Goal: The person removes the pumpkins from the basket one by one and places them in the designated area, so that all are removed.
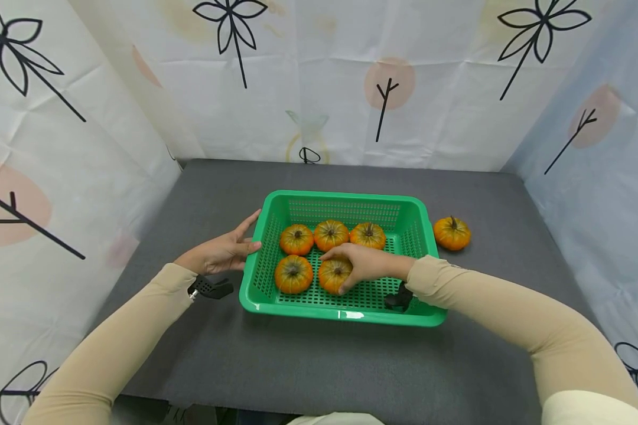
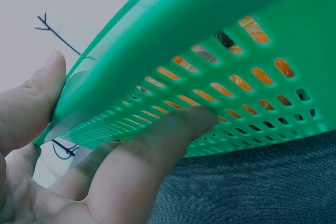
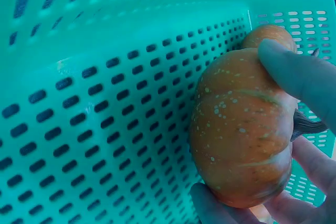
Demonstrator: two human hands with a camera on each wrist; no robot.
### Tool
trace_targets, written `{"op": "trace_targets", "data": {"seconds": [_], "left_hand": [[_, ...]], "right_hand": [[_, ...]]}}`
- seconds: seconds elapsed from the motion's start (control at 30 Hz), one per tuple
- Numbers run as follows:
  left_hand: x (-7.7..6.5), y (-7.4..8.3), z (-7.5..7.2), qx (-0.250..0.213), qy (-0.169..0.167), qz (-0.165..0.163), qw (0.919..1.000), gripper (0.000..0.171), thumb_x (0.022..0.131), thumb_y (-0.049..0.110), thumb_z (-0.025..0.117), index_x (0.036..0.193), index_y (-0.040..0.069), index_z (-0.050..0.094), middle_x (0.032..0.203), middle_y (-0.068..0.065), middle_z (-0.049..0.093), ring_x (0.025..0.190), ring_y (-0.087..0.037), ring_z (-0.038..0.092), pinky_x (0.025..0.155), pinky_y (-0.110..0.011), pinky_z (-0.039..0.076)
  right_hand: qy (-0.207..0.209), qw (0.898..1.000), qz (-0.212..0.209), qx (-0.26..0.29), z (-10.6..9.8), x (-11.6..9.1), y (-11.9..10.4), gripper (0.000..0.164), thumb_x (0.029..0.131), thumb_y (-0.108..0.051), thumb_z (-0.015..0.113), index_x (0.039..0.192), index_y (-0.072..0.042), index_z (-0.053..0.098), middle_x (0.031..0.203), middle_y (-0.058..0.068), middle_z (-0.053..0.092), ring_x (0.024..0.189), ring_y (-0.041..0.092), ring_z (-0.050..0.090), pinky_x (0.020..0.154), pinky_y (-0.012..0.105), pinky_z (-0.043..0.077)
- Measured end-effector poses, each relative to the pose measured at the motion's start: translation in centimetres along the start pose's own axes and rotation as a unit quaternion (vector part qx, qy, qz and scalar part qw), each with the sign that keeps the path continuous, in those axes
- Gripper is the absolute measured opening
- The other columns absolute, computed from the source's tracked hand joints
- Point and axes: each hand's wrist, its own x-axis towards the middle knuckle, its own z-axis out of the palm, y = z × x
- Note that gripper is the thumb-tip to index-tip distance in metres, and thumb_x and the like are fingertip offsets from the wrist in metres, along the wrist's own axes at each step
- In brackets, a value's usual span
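Observation:
A green plastic basket (image 1: pixel 351 316) with slotted walls holds several small orange pumpkins. My right hand (image 1: pixel 369 263) reaches over its right part and grips a pumpkin (image 1: pixel 334 274) in the front row, thumb on one side and fingers round the other. In the right wrist view this speckled pumpkin (image 3: pixel 241 129) shows its dark stem between thumb and fingers. At the basket's left end, my left hand (image 1: pixel 228 251) holds the rim, its thumb (image 2: pixel 47 85) at the edge and its fingers (image 2: pixel 157 140) against the outer wall.
Left of the gripped pumpkin sits another pumpkin (image 1: pixel 293 274). Behind are three more in a row, with one pumpkin (image 1: pixel 368 235) at its right end. Outside the basket, a single pumpkin (image 1: pixel 452 233) lies on the grey table (image 1: pixel 319 366). Patterned white cloth (image 1: pixel 324 71) surrounds the table.

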Motion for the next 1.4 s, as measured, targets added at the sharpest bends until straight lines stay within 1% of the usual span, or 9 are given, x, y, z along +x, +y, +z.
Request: {"op": "trace_targets", "data": {"seconds": [0.17, 0.4, 0.53, 0.63, 0.77, 1.0, 1.17, 1.27, 1.4], "left_hand": [[0.1, 0.0, -0.1, -0.009, 0.007, -0.005, 0.9999, 0.088, 0.102, 0.004, 0.047, 0.149, 0.053, -0.009, 0.156, -0.026, 0.017, 0.116, -0.033, 0.061, 0.092, -0.053, 0.053], [-0.1, 0.1, 0.0, -0.002, 0.006, -0.002, 1.0000, 0.087, 0.102, 0.005, 0.046, 0.150, 0.051, -0.011, 0.157, -0.025, 0.014, 0.118, -0.034, 0.060, 0.092, -0.055, 0.052], [-0.1, 0.1, -0.1, 0.002, 0.005, -0.001, 1.0000, 0.087, 0.102, 0.004, 0.045, 0.151, 0.049, -0.012, 0.158, -0.025, 0.013, 0.118, -0.034, 0.059, 0.092, -0.056, 0.051], [-0.1, 0.1, -0.1, 0.002, 0.003, 0.000, 1.0000, 0.088, 0.102, 0.004, 0.046, 0.151, 0.049, -0.012, 0.158, -0.025, 0.012, 0.118, -0.035, 0.059, 0.092, -0.056, 0.051], [-0.2, 0.1, -0.1, -0.004, 0.002, -0.001, 1.0000, 0.087, 0.102, 0.004, 0.046, 0.150, 0.051, -0.010, 0.158, -0.024, 0.012, 0.118, -0.035, 0.059, 0.092, -0.056, 0.051], [0.0, 0.1, -0.1, 0.001, -0.003, -0.004, 1.0000, 0.088, 0.102, 0.006, 0.046, 0.150, 0.051, -0.012, 0.157, -0.026, 0.014, 0.118, -0.034, 0.059, 0.094, -0.055, 0.051], [0.0, 0.1, 0.1, 0.006, -0.006, -0.005, 1.0000, 0.088, 0.102, 0.006, 0.047, 0.149, 0.051, -0.012, 0.156, -0.028, 0.016, 0.119, -0.034, 0.059, 0.096, -0.056, 0.050], [-0.1, 0.1, 0.1, 0.003, 0.001, -0.010, 0.9999, 0.087, 0.102, 0.006, 0.046, 0.149, 0.054, -0.010, 0.156, -0.027, 0.019, 0.120, -0.033, 0.058, 0.096, -0.056, 0.050], [-0.1, 0.1, 0.1, 0.001, 0.005, -0.012, 0.9999, 0.087, 0.102, 0.006, 0.047, 0.149, 0.055, -0.008, 0.155, -0.026, 0.019, 0.119, -0.033, 0.059, 0.095, -0.055, 0.050]], "right_hand": [[0.001, 1.000, 0.004, -0.015, -0.8, -0.8, -0.2, 0.074, 0.078, -0.022, 0.083, 0.143, -0.013, 0.048, 0.147, 0.006, 0.045, 0.132, 0.026, 0.044, 0.106, 0.046, 0.045], [0.015, 0.999, 0.007, -0.030, -2.1, -2.4, -0.9, 0.074, 0.077, -0.026, 0.084, 0.142, -0.017, 0.049, 0.143, 0.007, 0.047, 0.127, 0.027, 0.048, 0.100, 0.047, 0.048], [0.029, 0.999, 0.006, -0.026, -2.9, -3.3, -1.2, 0.074, 0.077, -0.026, 0.084, 0.142, -0.017, 0.049, 0.142, 0.007, 0.046, 0.124, 0.026, 0.049, 0.098, 0.045, 0.049], [0.048, 0.999, 0.000, -0.022, -3.9, -4.0, -1.5, 0.075, 0.076, -0.026, 0.085, 0.142, -0.017, 0.049, 0.140, 0.006, 0.047, 0.122, 0.024, 0.049, 0.096, 0.043, 0.050], [0.080, 0.996, -0.005, -0.025, -5.4, -5.2, -1.9, 0.077, 0.075, -0.029, 0.085, 0.142, -0.019, 0.049, 0.143, 0.004, 0.047, 0.123, 0.024, 0.049, 0.097, 0.045, 0.048], [0.131, 0.991, 0.008, -0.009, -8.2, -7.7, -2.1, 0.079, 0.076, -0.033, 0.084, 0.144, -0.024, 0.045, 0.150, 0.002, 0.041, 0.131, 0.032, 0.043, 0.097, 0.047, 0.048], [0.182, 0.983, 0.021, -0.001, -9.9, -9.5, -1.8, 0.077, 0.079, -0.030, 0.083, 0.145, -0.025, 0.045, 0.150, 0.001, 0.039, 0.127, 0.034, 0.045, 0.090, 0.043, 0.051], [0.205, 0.978, 0.026, 0.017, -10.8, -10.6, -1.5, 0.075, 0.080, -0.029, 0.082, 0.145, -0.026, 0.044, 0.150, 0.002, 0.039, 0.126, 0.035, 0.047, 0.092, 0.045, 0.052], [0.237, 0.969, 0.050, 0.046, -11.7, -12.5, -1.1, 0.074, 0.082, -0.030, 0.080, 0.145, -0.029, 0.043, 0.150, 0.000, 0.037, 0.127, 0.033, 0.047, 0.093, 0.043, 0.052]]}}
